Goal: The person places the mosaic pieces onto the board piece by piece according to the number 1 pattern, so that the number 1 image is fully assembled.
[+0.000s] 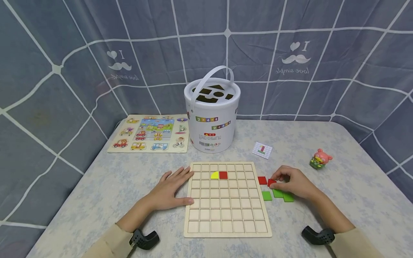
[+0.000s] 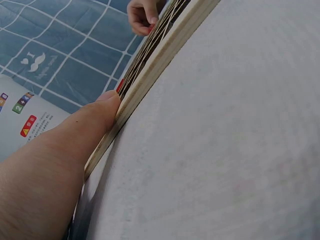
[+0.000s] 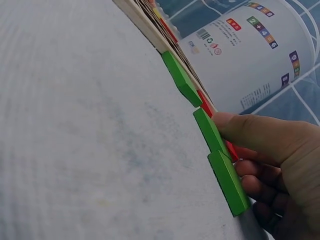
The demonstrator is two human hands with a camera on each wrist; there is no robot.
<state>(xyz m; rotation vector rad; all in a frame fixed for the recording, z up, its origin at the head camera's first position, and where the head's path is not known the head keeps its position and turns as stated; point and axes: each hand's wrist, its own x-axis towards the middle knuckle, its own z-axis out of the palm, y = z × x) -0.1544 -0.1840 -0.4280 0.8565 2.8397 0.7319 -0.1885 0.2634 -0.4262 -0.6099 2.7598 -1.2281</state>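
two hands at a wooden grid board (image 1: 227,215) on the pale surface (image 1: 322,143). left hand (image 1: 170,190) lies flat, fingers straight, thumb pressed to the board's left edge, holding nothing. right hand (image 1: 292,182), fingers curled, pinches a red square tile (image 1: 271,182) just right of the board. second red tile (image 1: 262,180) beside it; three green tiles (image 1: 277,195) touching the surface below the hand. yellow piece (image 1: 214,175) and red piece (image 1: 223,175) sit in the board's second row. white bucket (image 1: 211,118) behind the board.
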